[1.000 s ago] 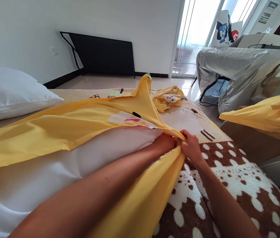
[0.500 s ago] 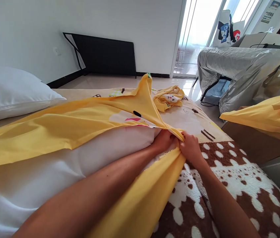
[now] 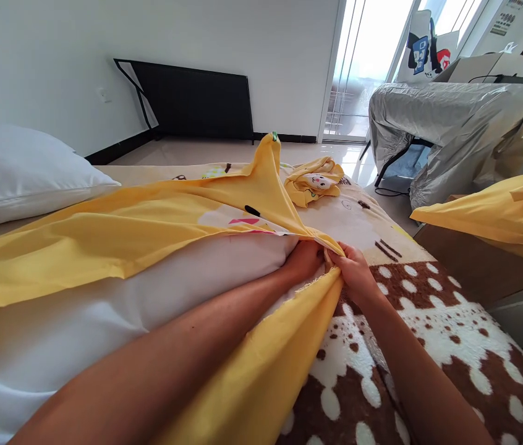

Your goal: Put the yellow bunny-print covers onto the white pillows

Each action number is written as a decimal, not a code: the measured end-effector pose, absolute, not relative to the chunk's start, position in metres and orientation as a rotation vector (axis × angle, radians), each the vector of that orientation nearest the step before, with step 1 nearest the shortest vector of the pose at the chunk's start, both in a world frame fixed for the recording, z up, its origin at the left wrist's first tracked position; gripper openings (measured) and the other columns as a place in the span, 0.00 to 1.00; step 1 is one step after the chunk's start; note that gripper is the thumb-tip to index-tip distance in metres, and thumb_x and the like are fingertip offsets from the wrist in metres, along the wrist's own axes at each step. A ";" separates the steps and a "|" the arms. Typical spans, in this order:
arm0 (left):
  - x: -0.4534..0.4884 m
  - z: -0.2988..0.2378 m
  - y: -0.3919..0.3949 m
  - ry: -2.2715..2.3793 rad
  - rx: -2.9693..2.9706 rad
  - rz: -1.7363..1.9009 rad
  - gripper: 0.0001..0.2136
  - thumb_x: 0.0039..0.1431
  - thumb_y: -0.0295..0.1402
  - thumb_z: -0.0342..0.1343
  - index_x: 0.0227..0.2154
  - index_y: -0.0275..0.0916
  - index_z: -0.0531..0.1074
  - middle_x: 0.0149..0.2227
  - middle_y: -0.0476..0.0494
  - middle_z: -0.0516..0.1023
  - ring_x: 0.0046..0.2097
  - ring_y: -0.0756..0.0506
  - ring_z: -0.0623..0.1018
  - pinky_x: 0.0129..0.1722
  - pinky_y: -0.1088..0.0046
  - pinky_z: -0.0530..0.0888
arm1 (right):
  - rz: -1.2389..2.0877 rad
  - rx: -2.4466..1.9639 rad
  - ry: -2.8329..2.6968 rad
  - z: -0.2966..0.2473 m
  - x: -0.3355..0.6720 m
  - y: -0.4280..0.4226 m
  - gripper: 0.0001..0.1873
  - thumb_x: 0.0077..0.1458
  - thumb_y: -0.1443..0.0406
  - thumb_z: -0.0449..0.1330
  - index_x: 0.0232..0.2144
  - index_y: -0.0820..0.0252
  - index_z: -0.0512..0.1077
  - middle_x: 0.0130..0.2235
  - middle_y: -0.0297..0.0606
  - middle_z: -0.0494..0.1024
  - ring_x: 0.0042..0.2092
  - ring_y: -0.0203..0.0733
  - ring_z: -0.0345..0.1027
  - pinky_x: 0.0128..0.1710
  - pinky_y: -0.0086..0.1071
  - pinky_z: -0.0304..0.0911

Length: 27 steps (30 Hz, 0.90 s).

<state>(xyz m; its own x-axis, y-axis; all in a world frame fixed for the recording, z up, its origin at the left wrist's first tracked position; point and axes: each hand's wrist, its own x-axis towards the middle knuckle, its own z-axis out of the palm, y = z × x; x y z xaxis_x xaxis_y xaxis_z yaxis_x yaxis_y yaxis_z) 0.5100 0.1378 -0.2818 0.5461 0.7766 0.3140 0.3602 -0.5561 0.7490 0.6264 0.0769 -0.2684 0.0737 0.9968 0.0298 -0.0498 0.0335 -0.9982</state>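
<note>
A white pillow (image 3: 159,290) lies in front of me, partly inside a yellow pillowcase (image 3: 150,222) whose open edge runs across its top and underneath. My left hand (image 3: 305,259) reaches inside the case along the pillow's far corner, its fingers hidden by the cloth. My right hand (image 3: 353,272) is closed on the case's corner from outside, right next to the left hand. Both rest on a brown and white spotted blanket (image 3: 428,334).
A second white pillow (image 3: 25,176) lies at the left. A crumpled yellow cloth (image 3: 312,182) sits at the bed's far end. More yellow fabric (image 3: 497,213) hangs at the right above a wooden cabinet. A silver-covered desk (image 3: 451,130) stands by the window.
Both hands have shifted slightly away from me along the pillow's corner, still at the pillowcase corner. The grip looks unchanged.
</note>
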 end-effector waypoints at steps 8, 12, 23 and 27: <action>0.509 -0.284 0.142 0.922 1.981 0.892 0.10 0.51 0.24 0.52 0.34 0.31 0.75 0.41 0.42 0.80 0.45 0.44 0.76 0.49 0.68 0.71 | 0.623 -1.608 -1.482 -0.265 0.632 0.076 0.11 0.41 0.66 0.55 0.31 0.61 0.69 0.30 0.37 0.76 0.32 0.41 0.67 0.32 0.30 0.58; 0.508 -0.284 0.143 0.886 1.943 0.843 0.10 0.50 0.22 0.54 0.35 0.32 0.77 0.40 0.43 0.80 0.44 0.45 0.77 0.48 0.70 0.71 | 0.246 -1.837 -1.677 -0.262 0.632 0.072 0.12 0.45 0.69 0.51 0.32 0.61 0.72 0.30 0.41 0.77 0.32 0.42 0.67 0.33 0.31 0.55; 0.510 -0.282 0.141 0.807 1.913 0.842 0.09 0.46 0.20 0.55 0.30 0.31 0.77 0.37 0.42 0.81 0.43 0.43 0.77 0.47 0.67 0.72 | 0.667 -1.332 -1.516 -0.277 0.636 0.082 0.13 0.50 0.60 0.55 0.31 0.62 0.75 0.27 0.34 0.75 0.30 0.38 0.64 0.29 0.27 0.57; 0.511 -0.283 0.140 0.865 1.850 0.915 0.08 0.47 0.21 0.54 0.30 0.31 0.76 0.37 0.42 0.81 0.42 0.43 0.77 0.45 0.67 0.72 | 0.736 -1.331 -1.505 -0.276 0.637 0.082 0.15 0.49 0.58 0.57 0.30 0.64 0.76 0.25 0.34 0.73 0.28 0.37 0.62 0.27 0.28 0.56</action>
<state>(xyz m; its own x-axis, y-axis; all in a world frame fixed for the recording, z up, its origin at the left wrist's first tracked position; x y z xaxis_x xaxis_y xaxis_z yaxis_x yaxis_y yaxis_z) 0.5108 0.1397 -0.2830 0.4875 0.8385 0.2435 0.1960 -0.3768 0.9053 0.6370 0.0817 -0.2757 0.0570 0.9630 0.2633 0.3838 0.2223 -0.8962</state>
